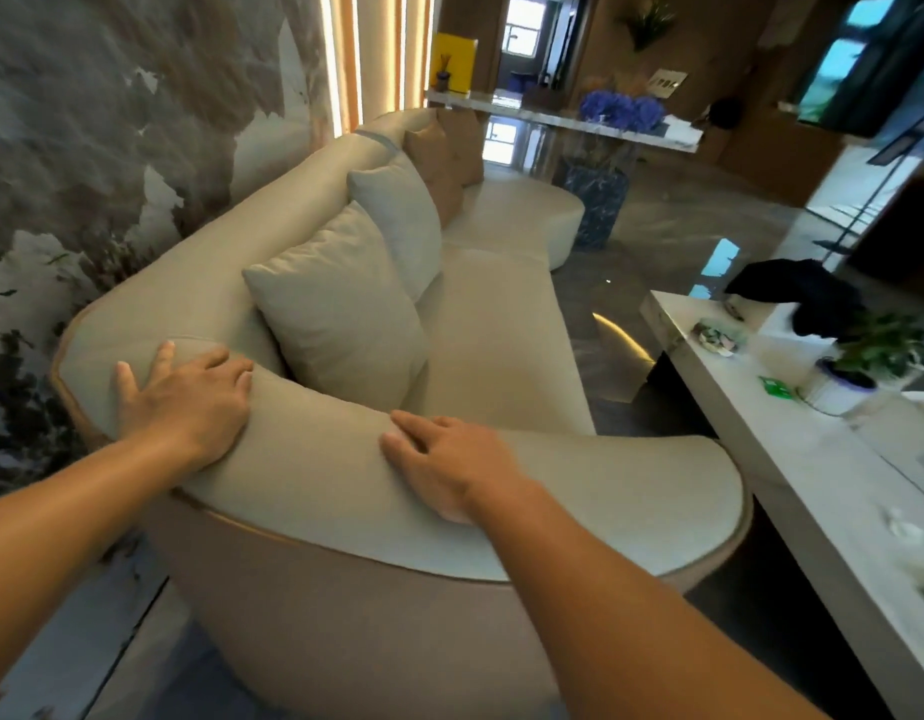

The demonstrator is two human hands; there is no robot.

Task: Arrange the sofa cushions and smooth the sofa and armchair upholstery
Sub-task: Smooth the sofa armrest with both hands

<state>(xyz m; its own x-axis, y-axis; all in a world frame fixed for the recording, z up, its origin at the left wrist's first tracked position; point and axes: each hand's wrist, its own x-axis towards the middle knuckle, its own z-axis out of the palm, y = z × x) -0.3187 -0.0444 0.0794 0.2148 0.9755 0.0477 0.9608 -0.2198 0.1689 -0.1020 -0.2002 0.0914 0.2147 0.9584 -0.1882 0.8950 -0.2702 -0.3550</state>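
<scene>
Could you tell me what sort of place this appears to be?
Probably a living room or lounge: a long curved sofa with cushions, a low white coffee table with a potted plant, and a wall screen.

Surface: pale and glossy, running down the right edge.
Potted plant: green leaves in a white pot, standing on that surface.
Dark cloth: heaped at the far end, just behind the plant.
Green packet: lying flat beside the pot.
Blue flowers: bunched on the far console (blurred).
Yellow panel: upright at the console's left end.
Floor: polished, throwing reflections.
</scene>
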